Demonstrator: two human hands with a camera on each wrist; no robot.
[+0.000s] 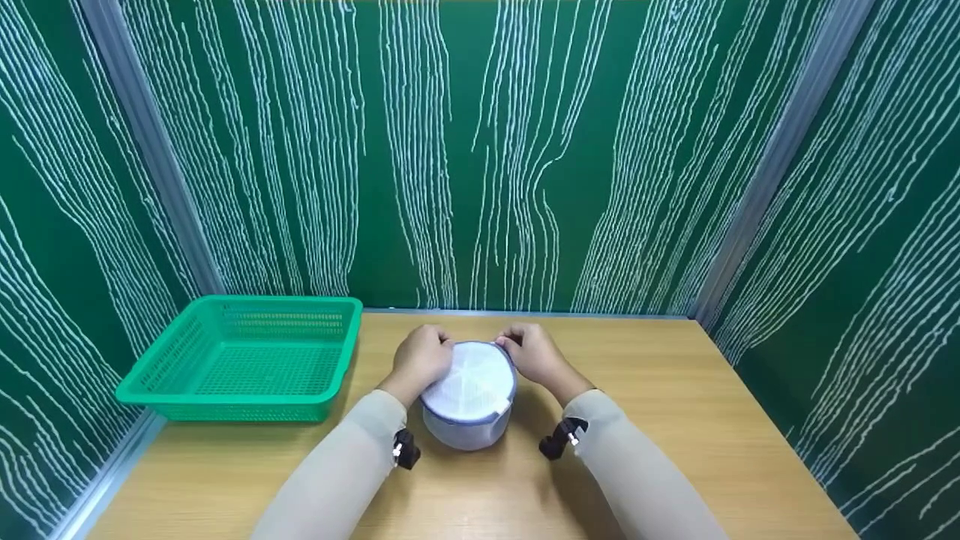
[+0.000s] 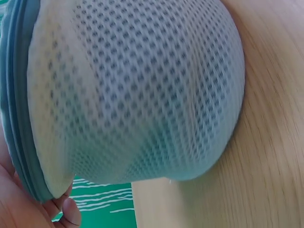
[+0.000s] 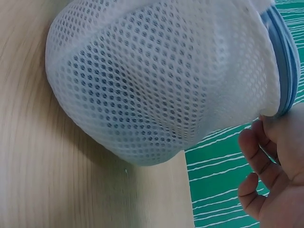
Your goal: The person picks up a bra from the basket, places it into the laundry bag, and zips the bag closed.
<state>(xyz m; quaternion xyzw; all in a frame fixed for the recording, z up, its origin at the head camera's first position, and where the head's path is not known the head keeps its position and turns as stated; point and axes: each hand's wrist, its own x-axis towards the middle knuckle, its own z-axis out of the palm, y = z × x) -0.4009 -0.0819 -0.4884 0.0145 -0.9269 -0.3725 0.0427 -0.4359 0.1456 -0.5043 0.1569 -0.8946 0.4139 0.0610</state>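
A white mesh laundry bag (image 1: 469, 386), round and drum-shaped with a blue zipper rim (image 2: 23, 104), stands on the wooden table between both hands. Its flat top faces up, and a small white tab shows at the near right of the rim. On the far left of the rim, my left hand (image 1: 422, 361) grips the edge with curled fingers. My right hand (image 1: 534, 355) pinches the far right edge by the zipper, its other fingers (image 3: 259, 156) loosely bent below. Through the mesh side (image 3: 128, 90) only dark holes show.
A green plastic basket (image 1: 240, 405) with slotted walls sits at the table's back left. Green panels (image 1: 480, 150) with white wavy lines rise behind the table (image 1: 660, 420) and on both sides, joined by grey metal posts (image 1: 772, 157).
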